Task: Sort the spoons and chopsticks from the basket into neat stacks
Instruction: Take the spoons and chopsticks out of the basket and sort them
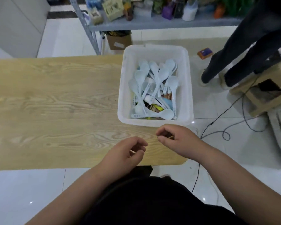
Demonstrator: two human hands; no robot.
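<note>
A white plastic basket (155, 51) stands at the right end of the wooden table (55, 101). It holds several pale blue plastic spoons (154, 82) piled over coloured chopstick wrappers (157, 108). Just in front of the basket, my right hand (177, 140) has its fingers curled and pinches a short thin wooden stick (171, 137). Lower and to the left, my left hand (126, 155) is curled too, with the tip of another thin wooden stick (132, 151) showing between its fingers. How long either stick is stays hidden by my fingers.
A metal shelf (152, 25) with packets stands behind the table. On the right a person's legs (230, 62) stand by a cardboard box (258, 93), and cables (225, 127) run over the white tiled floor.
</note>
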